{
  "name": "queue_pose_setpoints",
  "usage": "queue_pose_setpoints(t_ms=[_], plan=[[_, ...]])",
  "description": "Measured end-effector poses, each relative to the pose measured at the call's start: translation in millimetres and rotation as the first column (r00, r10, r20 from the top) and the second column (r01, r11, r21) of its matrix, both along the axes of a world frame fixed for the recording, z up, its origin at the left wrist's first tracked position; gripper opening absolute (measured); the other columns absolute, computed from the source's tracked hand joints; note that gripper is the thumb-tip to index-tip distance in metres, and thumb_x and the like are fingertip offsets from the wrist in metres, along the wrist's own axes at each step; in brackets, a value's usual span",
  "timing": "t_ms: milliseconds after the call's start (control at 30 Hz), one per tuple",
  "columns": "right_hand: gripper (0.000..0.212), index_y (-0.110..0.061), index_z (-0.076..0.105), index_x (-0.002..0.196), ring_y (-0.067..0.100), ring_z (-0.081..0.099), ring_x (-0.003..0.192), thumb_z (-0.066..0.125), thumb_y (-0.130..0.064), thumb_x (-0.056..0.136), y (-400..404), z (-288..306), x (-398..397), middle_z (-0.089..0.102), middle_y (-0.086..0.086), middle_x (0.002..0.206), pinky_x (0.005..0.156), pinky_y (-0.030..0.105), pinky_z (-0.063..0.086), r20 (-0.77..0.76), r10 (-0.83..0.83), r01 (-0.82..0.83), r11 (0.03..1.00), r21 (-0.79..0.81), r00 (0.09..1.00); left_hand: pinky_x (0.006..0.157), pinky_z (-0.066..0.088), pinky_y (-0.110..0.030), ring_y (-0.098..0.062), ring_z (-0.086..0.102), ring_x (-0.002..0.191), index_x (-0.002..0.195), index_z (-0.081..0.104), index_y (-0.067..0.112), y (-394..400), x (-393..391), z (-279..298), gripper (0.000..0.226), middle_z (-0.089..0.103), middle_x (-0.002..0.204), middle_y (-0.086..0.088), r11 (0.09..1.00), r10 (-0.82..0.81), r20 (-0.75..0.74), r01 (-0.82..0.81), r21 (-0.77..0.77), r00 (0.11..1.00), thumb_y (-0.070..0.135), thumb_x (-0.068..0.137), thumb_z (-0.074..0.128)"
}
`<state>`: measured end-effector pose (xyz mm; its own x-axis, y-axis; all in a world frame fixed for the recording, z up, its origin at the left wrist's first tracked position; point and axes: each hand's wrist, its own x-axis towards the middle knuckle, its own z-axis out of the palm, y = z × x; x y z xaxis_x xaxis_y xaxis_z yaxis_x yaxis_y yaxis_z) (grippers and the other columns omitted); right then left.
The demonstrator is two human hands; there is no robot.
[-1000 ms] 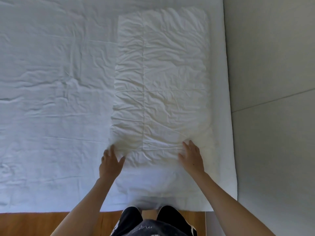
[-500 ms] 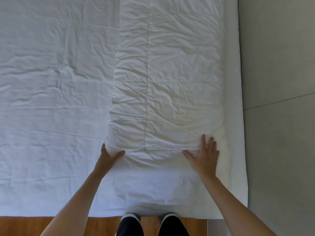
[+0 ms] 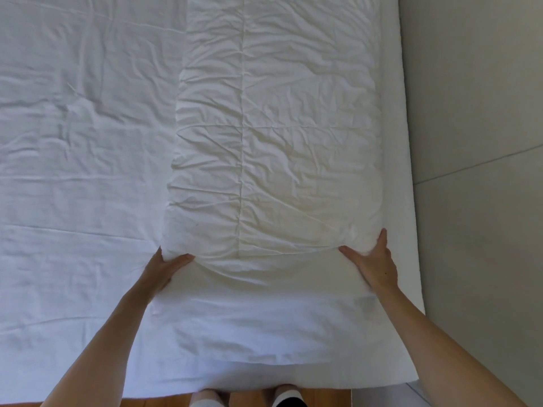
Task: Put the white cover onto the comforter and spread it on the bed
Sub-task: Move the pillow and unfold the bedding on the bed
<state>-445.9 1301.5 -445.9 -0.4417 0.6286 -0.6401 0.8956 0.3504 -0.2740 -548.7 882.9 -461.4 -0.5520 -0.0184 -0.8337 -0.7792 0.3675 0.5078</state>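
Note:
A cream, wrinkled comforter (image 3: pixel 293 142) lies folded in a long strip on the right half of the bed, running away from me. Under it the thin white cover (image 3: pixel 73 171) is spread flat across the bed. My left hand (image 3: pixel 164 268) holds the comforter's near left corner, thumb on top and fingers hidden underneath. My right hand (image 3: pixel 374 259) cups the near right corner, thumb spread along the near edge and fingers up the side, with the filling bulging between them. A smooth band of white cloth (image 3: pixel 264 324) lies between my forearms.
Grey floor tiles (image 3: pixel 476 142) border the bed's right edge. A strip of wooden floor (image 3: pixel 147 402) shows along the bed's near edge, with my feet (image 3: pixel 289 399) standing against it.
My right hand slid right from lying flat on the comforter to cupping its near right corner. My left hand closed round the near left corner. My head moved closer.

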Motion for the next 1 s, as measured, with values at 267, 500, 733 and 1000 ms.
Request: queue_pose_setpoints(t_ms=[267,500,733,1000], plan=[[0.148,-0.028,0.006,0.154,0.031,0.036,0.137,0.071,-0.085,0.034,14.4,-9.3,26.4,0.03,0.006,0.155,0.113,0.048,0.029,-0.015,-0.308,0.296,0.926,-0.233,0.951,0.07,0.052,-0.036,-0.026,0.066,0.09,0.109,0.064,0.019,2.6,5.3,-8.9,0.029,0.07,0.102,-0.011,0.989,0.067,0.058,-0.074,0.126,0.996,0.031,0.083,0.072],[0.078,-0.014,0.052,0.133,0.023,0.059,0.104,0.08,-0.049,0.069,3.1,14.2,28.3,0.061,0.003,0.117,0.096,0.037,0.046,-0.102,-0.338,0.28,0.887,-0.366,0.936,0.083,0.051,-0.042,-0.033,0.067,0.095,0.098,0.074,0.014,15.0,-0.3,29.1,0.037,0.074,0.094,-0.013,0.992,0.038,0.074,-0.047,0.114,0.996,0.036,0.068,0.072],[0.047,-0.004,0.063,0.112,0.026,0.062,0.09,0.073,-0.038,0.082,-64.3,69.3,17.5,0.066,0.008,0.096,0.082,0.036,0.049,-0.197,-0.408,0.336,0.887,-0.316,0.892,0.075,0.052,-0.039,-0.032,0.068,0.089,0.094,0.072,0.009,-14.2,-26.7,112.7,0.037,0.073,0.094,-0.015,0.996,0.043,-0.087,-0.035,0.087,0.995,0.029,0.063,0.075],[0.076,0.003,0.059,0.118,0.023,0.063,0.085,0.078,-0.044,0.061,-197.6,146.2,30.8,0.068,0.012,0.099,0.067,0.029,0.047,-0.22,-0.536,0.437,0.818,-0.375,0.815,0.063,0.048,-0.028,-0.025,0.064,0.082,0.103,0.066,0.007,-123.9,-52.6,171.2,0.055,0.069,0.093,-0.009,0.993,-0.068,-0.105,0.077,0.087,0.992,0.034,0.056,0.074]])
